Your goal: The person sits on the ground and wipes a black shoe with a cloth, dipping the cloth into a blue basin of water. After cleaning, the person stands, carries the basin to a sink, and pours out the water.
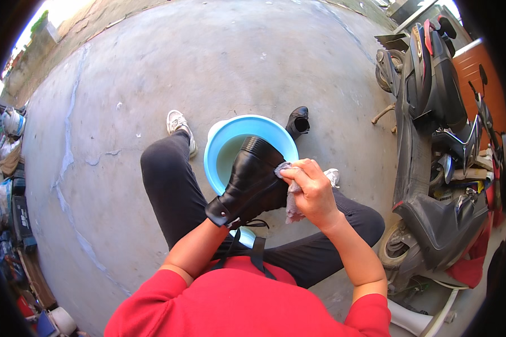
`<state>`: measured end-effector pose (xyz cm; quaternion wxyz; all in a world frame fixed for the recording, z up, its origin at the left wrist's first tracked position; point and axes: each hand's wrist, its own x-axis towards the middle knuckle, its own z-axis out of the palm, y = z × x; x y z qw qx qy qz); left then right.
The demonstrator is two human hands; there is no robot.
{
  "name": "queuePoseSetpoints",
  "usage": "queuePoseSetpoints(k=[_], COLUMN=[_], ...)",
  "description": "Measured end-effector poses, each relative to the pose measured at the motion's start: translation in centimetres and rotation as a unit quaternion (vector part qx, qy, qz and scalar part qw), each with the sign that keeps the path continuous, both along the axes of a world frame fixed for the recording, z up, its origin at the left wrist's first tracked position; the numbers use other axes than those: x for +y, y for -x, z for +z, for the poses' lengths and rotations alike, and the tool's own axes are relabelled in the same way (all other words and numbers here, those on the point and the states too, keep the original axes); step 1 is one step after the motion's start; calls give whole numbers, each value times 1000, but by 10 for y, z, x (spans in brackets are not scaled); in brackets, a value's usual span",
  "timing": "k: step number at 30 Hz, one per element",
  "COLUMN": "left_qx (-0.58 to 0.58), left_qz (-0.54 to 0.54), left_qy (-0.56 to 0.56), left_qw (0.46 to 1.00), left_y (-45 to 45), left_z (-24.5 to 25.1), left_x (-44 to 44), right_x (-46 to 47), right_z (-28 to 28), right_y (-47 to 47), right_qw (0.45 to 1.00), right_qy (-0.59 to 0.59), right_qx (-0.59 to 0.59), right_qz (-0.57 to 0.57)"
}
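A black leather ankle boot is held tilted above the blue plastic basin, its heel end towards the far side. My left forearm runs into the boot's shaft, so my left hand is hidden inside, bearing the boot from within. My right hand pinches a grey cloth and presses it against the boot's right side. Cloudy water stands in the basin. Beyond its right rim, a second black shoe rests on the concrete floor.
My knees flank the basin, with a white sneaker at the left. A dark scooter is parked along the right. Stacked bags and boxes line the left edge. Cracks cross the concrete floor.
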<state>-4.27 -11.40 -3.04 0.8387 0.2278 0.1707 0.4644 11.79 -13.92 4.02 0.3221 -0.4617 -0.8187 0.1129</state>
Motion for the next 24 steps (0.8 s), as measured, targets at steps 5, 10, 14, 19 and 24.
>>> queuePoseSetpoints(k=[5,10,14,19,24], left_qx=[-45,16,179,130,113], left_qz=[-25,76,46,41,43], left_qy=[136,-10,-209,-133,-129], left_qw=[989,997,960,982,984], left_y=[4,-11,6,13,4], left_z=[30,1,-1,-33,-50], left_x=[-4,-1,-1,-9,-11], right_x=[18,38,15,5,-6], right_z=[8,20,18,59,80], right_y=[15,42,1,-29,-33], right_qw=[999,997,999,995,946], right_qy=[-26,-34,7,30,-6], right_qx=[25,-4,-39,33,246], right_qz=[35,74,30,-92,-212])
